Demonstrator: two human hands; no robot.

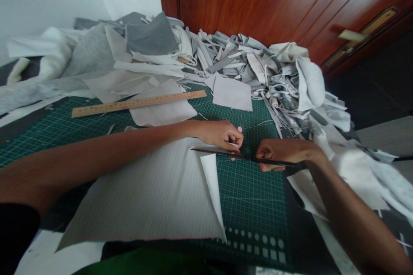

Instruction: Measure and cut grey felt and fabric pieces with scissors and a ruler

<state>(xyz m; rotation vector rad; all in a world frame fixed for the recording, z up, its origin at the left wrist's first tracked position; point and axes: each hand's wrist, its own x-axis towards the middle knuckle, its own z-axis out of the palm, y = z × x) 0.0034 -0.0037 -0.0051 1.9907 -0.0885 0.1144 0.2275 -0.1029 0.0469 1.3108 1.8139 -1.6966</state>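
Gripping black shears [248, 159], the right hand [280, 154] sits just beside the curled left hand [219, 134] over striped fabric [145, 193]; a slip could nick it.

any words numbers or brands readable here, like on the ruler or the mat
ruler: scale numbers along its edge, too small to read
cutting mat: grid lines show, but any numbers are too small to read
No other words, brands or signs can be read.

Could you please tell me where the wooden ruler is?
In the head view, the wooden ruler lies on the green cutting mat, upper left, beyond the left hand, below the fabric scraps.
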